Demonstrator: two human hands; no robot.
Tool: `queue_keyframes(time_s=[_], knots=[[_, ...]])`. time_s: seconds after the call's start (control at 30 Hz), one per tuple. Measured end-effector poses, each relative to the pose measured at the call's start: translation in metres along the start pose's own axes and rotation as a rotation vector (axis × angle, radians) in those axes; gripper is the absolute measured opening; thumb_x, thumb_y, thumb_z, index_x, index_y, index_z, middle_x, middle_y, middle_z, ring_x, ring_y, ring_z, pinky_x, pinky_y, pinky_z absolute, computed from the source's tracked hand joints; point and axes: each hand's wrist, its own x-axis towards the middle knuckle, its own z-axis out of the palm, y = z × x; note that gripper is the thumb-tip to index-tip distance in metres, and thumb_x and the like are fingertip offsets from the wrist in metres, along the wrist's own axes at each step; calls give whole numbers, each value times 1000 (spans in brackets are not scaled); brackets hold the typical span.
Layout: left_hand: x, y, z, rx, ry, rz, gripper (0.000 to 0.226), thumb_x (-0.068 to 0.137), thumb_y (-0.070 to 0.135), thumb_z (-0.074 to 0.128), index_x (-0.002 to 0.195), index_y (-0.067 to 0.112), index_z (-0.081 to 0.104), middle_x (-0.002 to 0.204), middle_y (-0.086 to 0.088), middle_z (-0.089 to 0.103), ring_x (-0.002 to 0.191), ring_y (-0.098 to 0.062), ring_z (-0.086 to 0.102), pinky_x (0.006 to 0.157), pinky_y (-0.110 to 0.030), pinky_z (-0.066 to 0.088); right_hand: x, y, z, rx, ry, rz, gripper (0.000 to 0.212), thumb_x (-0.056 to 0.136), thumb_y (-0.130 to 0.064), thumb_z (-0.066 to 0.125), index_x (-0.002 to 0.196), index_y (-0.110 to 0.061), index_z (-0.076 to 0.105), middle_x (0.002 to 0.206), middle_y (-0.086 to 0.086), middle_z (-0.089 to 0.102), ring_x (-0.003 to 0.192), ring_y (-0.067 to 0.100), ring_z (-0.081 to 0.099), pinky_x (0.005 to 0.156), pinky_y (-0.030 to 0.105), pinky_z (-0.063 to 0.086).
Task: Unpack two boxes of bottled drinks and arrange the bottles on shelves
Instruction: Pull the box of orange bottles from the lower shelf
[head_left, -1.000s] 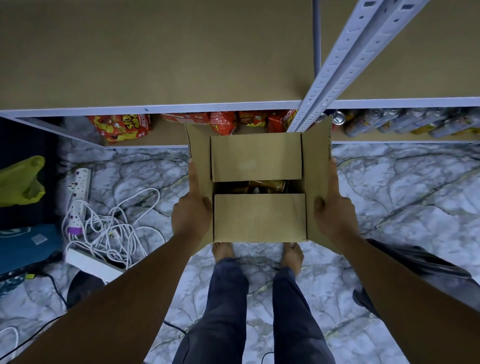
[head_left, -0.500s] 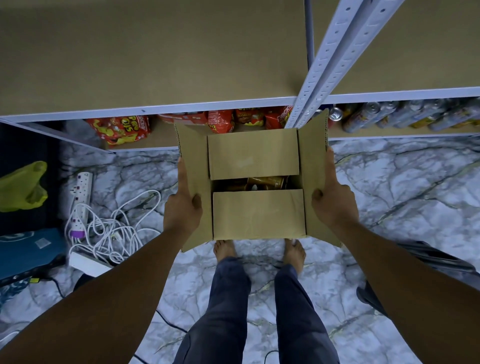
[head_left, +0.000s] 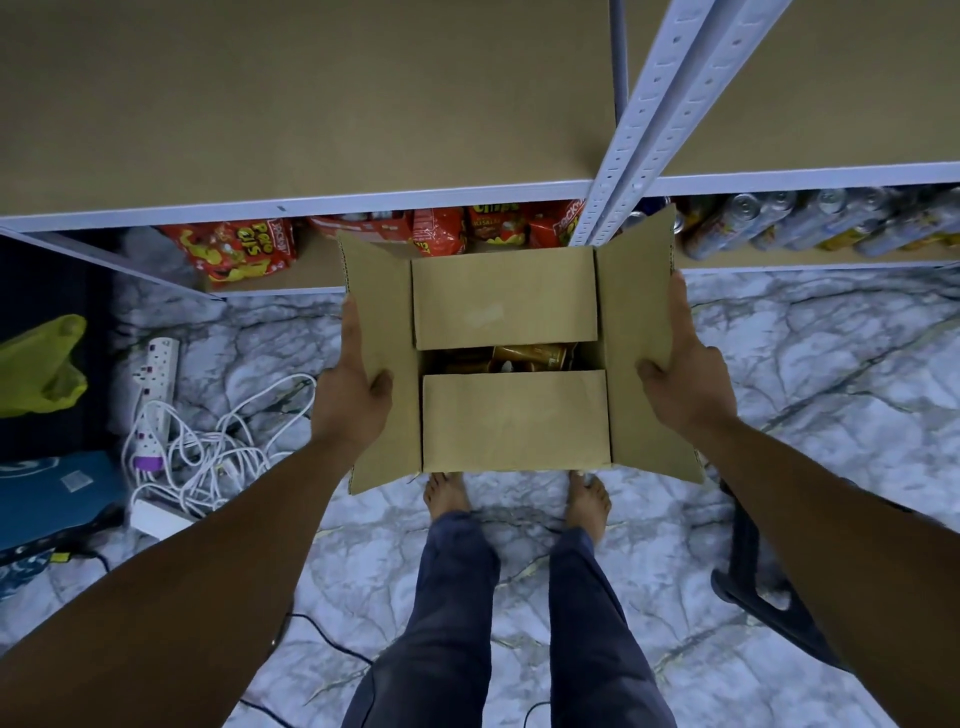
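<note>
I hold a brown cardboard box (head_left: 514, 421) in the air in front of me, above my feet. My left hand (head_left: 353, 384) grips its left side, thumb hooked over the spread left flap. My right hand (head_left: 680, 374) grips the right side the same way. The two inner flaps lie nearly flat, and through the gap between them gold-brown bottles (head_left: 524, 356) show inside. The brown shelf board (head_left: 311, 104) with its pale metal edge lies just beyond and above the box.
A perforated shelf upright (head_left: 639, 130) rises right behind the box. The lower shelf holds red snack bags (head_left: 234, 249) at left and several cans (head_left: 810, 223) at right. A white power strip with tangled cable (head_left: 171, 431) lies on the marble floor at left; a dark stool (head_left: 753, 577) stands at right.
The box has risen a little and drifted left toward the shelf edge, with both hands keeping their hold on its sides.
</note>
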Motion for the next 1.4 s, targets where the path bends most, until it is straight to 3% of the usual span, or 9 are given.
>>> queue_keyframes(time_s=[0.13,0.27,0.5,0.7,0.83,1.03,1.23,1.33,1.4], knots=[[-2,7,-5,27,-5,69,97,99,14,59,162,39,-10,82,-22,69,59,-34,61,55,-49,57,-11,6,-5,44,3,-2,103,97,-12,61,158,-48,-14,68,14,59,58,30,57,55,38,52],[-5,24,-10,98,-29,160,97,98,15,61,162,36,-8,80,-21,67,62,-35,60,55,-49,56,-31,26,-17,91,-1,46,103,96,-11,61,158,-48,-14,69,14,59,57,27,57,49,28,40],[-11,96,6,206,-128,360,95,97,11,62,164,28,-4,99,-24,70,66,-31,59,51,-30,36,-78,89,-41,215,56,192,105,97,-12,60,154,-54,-18,79,6,62,65,23,59,52,30,43],[-26,189,40,281,-220,484,98,97,12,63,163,37,-5,66,-17,58,57,-33,57,55,-40,50,-107,162,-71,291,165,276,105,95,-10,62,158,-42,-14,78,13,64,60,23,57,49,29,39],[-39,253,73,293,-266,598,102,98,16,64,160,45,-11,99,-26,67,67,-35,62,65,-46,54,-124,216,-93,356,270,329,102,93,-7,63,161,-33,-8,70,11,60,52,21,52,45,28,36],[-66,357,120,359,-318,776,98,99,12,62,161,38,-9,56,-3,39,46,-22,44,45,-29,24,-139,285,-129,455,350,469,99,96,-7,60,161,-35,-8,63,12,57,51,31,54,43,30,36],[-69,446,178,460,-337,955,105,96,14,62,157,48,-16,98,-22,63,66,-35,59,52,-33,39,-146,337,-152,562,453,600,99,95,-4,58,161,-38,-8,69,13,60,56,29,56,46,29,37],[-73,486,207,537,-381,970,99,100,17,59,154,47,-17,71,-6,52,53,-19,48,45,-28,23,-144,359,-150,604,498,684,101,95,-8,57,159,-47,-11,76,15,64,60,30,60,48,33,46],[-70,508,231,544,-421,997,98,100,15,59,158,45,-15,61,-10,49,49,-24,49,43,-29,25,-140,370,-146,647,540,731,102,93,-6,55,158,-49,-11,79,16,65,62,31,61,51,37,50]])
